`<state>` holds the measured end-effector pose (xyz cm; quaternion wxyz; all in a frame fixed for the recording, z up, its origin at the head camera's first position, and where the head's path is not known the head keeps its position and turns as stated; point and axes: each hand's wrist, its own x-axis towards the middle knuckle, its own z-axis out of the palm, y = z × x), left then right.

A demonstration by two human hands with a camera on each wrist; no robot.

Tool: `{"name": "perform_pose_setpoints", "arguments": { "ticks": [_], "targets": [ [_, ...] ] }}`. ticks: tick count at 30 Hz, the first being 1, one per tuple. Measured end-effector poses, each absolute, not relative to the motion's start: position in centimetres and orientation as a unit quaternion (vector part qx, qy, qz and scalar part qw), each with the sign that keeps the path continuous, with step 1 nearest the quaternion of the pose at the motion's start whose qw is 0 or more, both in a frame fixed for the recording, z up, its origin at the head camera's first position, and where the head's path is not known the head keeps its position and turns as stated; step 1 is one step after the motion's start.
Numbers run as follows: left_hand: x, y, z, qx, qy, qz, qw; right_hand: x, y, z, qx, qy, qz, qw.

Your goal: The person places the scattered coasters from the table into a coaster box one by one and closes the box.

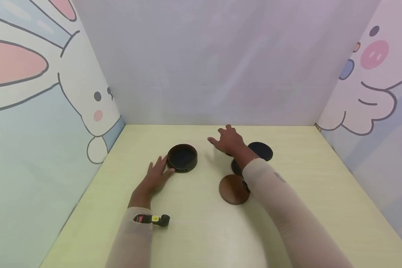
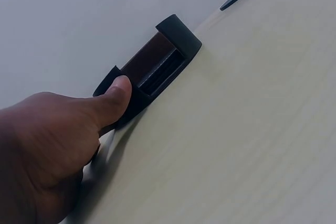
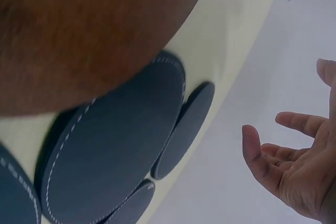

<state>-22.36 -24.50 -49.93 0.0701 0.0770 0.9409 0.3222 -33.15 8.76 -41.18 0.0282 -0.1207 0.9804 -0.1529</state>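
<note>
A round black coaster holder [image 1: 182,167] with a brown inner wall stands on the table, left of centre. My left hand [image 1: 156,176] grips its left side, the thumb on the near edge. In the left wrist view the holder [image 2: 181,35] shows a cut-out in its side, with dark layers low inside. My right hand [image 1: 230,141] hovers with spread, slightly bent fingers and holds nothing. Below and around the right forearm lie dark coasters [image 1: 260,151] with pale stitching, partly hidden by the arm. Nearer me is a brown coaster [image 1: 232,190], large in the right wrist view.
The pale wooden table [image 1: 194,230] runs back to a plain grey wall [image 1: 201,67]. Side walls with cartoon animals [image 1: 87,85] bound it left and right. A black strap [image 1: 150,219] with a small device sits on the left sleeve.
</note>
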Motion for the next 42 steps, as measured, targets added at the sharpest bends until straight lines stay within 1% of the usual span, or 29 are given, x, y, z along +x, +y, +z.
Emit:
{"name": "perform_pose_setpoints", "arguments": {
  "ticks": [7,9,14,17,21,27,34,42],
  "targets": [
    [-22.2,-24.7,-50.0,0.082,0.943,0.317,0.064,-34.2,11.1,-41.5,-0.105,0.987,-0.109,0.059],
    [-22.2,-24.7,-49.9,0.084,0.943,0.317,0.063,-34.4,11.8,-41.4,-0.101,0.986,-0.104,0.078],
    [-22.1,-24.6,-49.8,0.085,0.943,0.316,0.062,-34.6,13.2,-41.4,-0.098,0.977,-0.121,0.146],
    [-22.1,-24.6,-49.9,0.086,0.944,0.313,0.064,-34.7,14.0,-41.7,-0.105,0.971,-0.136,0.167],
    [-22.1,-24.6,-50.2,0.082,0.944,0.312,0.07,-35.0,14.9,-42.6,-0.129,0.967,-0.143,0.166],
    [-22.3,-24.5,-50.1,0.093,0.942,0.316,0.059,-35.3,15.6,-43.4,-0.161,0.962,-0.154,0.156],
    [-22.2,-24.6,-50.1,0.079,0.944,0.314,0.067,-34.9,14.9,-43.5,-0.151,0.966,-0.135,0.159],
    [-22.0,-24.7,-50.1,0.072,0.943,0.318,0.066,-34.8,14.4,-43.2,-0.129,0.97,-0.126,0.165]
  ]
}}
